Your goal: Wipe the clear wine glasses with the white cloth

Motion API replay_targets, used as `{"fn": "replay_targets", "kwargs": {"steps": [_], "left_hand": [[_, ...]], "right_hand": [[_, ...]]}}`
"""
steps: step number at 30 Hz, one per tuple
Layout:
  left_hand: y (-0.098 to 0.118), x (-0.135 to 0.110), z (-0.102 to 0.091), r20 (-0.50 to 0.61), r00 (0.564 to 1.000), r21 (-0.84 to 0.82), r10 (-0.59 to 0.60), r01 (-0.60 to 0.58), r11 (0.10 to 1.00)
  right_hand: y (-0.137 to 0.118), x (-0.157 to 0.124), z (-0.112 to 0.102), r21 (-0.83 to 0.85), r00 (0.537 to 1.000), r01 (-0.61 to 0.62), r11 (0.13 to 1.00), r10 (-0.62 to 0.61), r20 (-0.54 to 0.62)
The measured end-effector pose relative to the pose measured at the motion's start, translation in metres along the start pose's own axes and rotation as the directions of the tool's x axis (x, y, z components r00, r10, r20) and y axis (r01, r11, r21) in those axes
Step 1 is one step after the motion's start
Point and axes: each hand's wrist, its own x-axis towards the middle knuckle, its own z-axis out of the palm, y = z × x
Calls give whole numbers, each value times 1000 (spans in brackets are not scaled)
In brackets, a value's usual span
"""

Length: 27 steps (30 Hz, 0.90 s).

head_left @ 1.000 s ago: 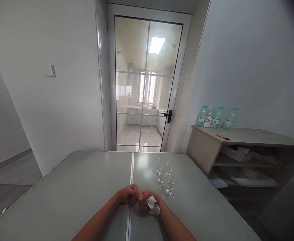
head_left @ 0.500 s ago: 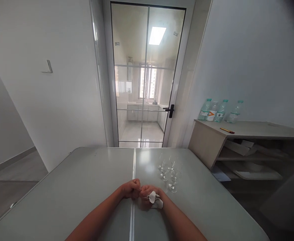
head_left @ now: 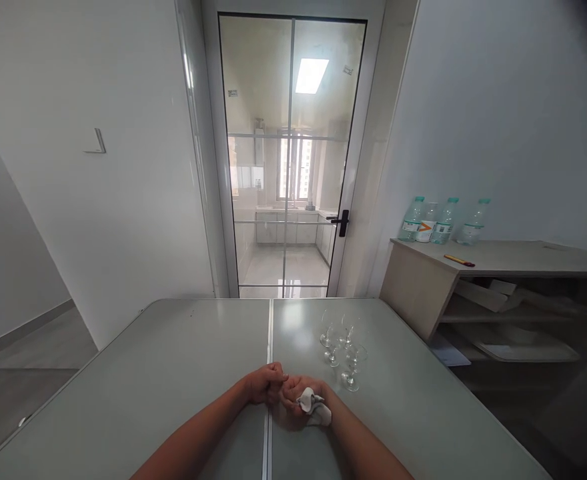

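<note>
1. Reference: clock face laid flat, centred on the two hands; 12 points away from the wearer, toward the glazed door (head_left: 287,187).
2. Left hand (head_left: 265,384): above the metal seam (head_left: 266,443) of the grey desk (head_left: 193,363), forearm running back toward 7–8 o'clock. Grip: fingers folded in together. Cannot tell whether anything small sits inside the fold.
3. Right hand (head_left: 296,392): just beside the left one at 3–4 o'clock, knuckles facing it; forearm runs back toward 5 o'clock. The two hands meet or nearly meet; contact not certain. Grip: fingers curled, clamped on a white cloth.
4. White cloth (head_left: 319,415): bunched in the right hand, loose folds spilling out on its 4 o'clock side by the wrist. Remainder hidden by the fingers.
5. Glasses (head_left: 350,381): clear, stemmed, clustered on the desk at about 2 o'clock, near the right hand but apart from it. Outlines overlap; exact count uncertain.
6. Cabinet (head_left: 413,287): at 2 o'clock, past the desk edge. On top, against the wall: clear bottles (head_left: 471,231) with green caps, plus a white container (head_left: 426,231) bearing an orange mark between two of them. A thin yellow item (head_left: 458,261) lies in front.
7. Door handle (head_left: 343,223): black, toward 1 o'clock.
</note>
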Motion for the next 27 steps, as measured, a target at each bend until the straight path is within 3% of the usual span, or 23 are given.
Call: {"fn": "replay_targets", "kwargs": {"steps": [11, 16, 22, 27], "left_hand": [[-4, 3, -6, -2, 1000, -1, -17, 17, 1000], [-5, 4, -9, -1, 1000, 11, -25, 25, 1000], [-4, 4, -10, -32, 999, 3, -41, 42, 999], [-6, 5, -15, -89, 993, -11, -75, 74, 997]], "right_hand": [[-5, -2, 4, 57, 993, -116, 992, 116, 0], [-6, -3, 4, 64, 994, -108, 992, 109, -4], [-8, 3, -2, 31, 988, -146, 989, 144, 57], [-4, 2, -3, 24, 987, -156, 987, 155, 38]]}}
